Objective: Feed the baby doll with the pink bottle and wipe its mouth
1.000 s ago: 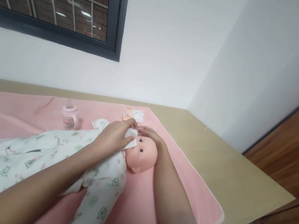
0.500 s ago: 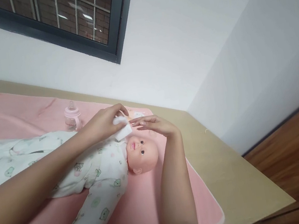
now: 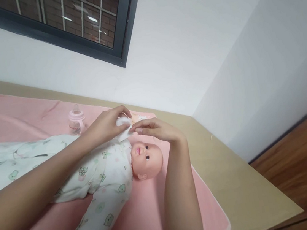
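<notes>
Tissue [image 3: 123, 134] clear of doll's face [image 3: 145, 157]

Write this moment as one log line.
Left hand: holds white tissue | Right hand: at tissue's edge | White-clothed bald plastic doll: lying on pink cloth blanket | Clear pink-collared bottle: upright

No word, brand or number can be read. Small reddish marks on the bottle [image 3: 76, 118] and print on the doll's clothes [image 3: 108, 171] yield no legible text.
</notes>
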{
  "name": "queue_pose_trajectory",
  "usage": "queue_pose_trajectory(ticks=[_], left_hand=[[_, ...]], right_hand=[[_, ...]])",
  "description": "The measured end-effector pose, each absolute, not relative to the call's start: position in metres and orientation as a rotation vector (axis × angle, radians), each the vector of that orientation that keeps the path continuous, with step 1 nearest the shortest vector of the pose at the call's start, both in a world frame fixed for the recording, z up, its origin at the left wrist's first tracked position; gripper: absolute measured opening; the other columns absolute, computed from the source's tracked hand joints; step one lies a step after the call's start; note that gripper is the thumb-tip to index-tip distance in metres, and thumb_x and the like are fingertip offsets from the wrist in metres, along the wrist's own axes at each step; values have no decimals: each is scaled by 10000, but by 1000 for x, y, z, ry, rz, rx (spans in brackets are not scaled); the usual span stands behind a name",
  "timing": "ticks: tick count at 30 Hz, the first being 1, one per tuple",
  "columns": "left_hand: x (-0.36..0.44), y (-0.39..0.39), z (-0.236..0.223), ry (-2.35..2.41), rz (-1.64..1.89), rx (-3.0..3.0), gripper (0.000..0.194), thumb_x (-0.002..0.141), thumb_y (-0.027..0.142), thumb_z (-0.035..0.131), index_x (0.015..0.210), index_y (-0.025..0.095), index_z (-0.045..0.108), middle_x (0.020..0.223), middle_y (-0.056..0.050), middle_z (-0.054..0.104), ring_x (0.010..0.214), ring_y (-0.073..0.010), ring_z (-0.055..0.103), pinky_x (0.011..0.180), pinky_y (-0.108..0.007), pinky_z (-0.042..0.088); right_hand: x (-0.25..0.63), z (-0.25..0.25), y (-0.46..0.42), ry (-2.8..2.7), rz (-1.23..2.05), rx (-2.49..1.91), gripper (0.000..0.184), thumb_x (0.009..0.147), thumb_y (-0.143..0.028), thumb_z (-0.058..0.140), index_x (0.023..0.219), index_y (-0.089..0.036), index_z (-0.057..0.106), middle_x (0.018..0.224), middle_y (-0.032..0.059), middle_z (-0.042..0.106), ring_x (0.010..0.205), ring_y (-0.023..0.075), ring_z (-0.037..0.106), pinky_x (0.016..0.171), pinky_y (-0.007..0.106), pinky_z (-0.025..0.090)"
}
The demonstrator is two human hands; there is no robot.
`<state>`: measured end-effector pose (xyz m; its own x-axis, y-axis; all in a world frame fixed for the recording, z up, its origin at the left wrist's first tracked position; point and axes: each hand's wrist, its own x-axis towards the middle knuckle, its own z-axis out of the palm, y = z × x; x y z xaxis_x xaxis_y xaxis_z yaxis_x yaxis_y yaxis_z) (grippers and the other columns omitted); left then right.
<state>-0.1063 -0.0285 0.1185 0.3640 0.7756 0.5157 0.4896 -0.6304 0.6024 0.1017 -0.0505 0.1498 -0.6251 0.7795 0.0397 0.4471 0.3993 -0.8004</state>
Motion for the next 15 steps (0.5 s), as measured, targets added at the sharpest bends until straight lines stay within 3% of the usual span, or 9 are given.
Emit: queue_pose_trajectory(ticks=[8, 15], left_hand=[[-119, -21, 123, 1119, 1194, 2156, 336, 724, 468, 612, 938, 211, 587, 997, -46, 678, 898, -245, 646, 773, -350, 526], [-167, -11, 147, 1469, 1322, 2009, 302, 768, 454, 618, 952, 215, 615, 1022, -32, 681, 930, -258, 643, 827, -399, 517]], right_hand=[[106, 141, -40, -2052, 1020, -1218, 225, 835, -349, 619, 955, -203, 742, 1044, 45, 707, 1012, 166, 619, 965, 346, 480], [140, 82, 9, -1549, 1034, -1342, 204, 581, -221, 767, 751, -149, 681, 755, 30, 668, 727, 138, 630, 790, 322, 547]])
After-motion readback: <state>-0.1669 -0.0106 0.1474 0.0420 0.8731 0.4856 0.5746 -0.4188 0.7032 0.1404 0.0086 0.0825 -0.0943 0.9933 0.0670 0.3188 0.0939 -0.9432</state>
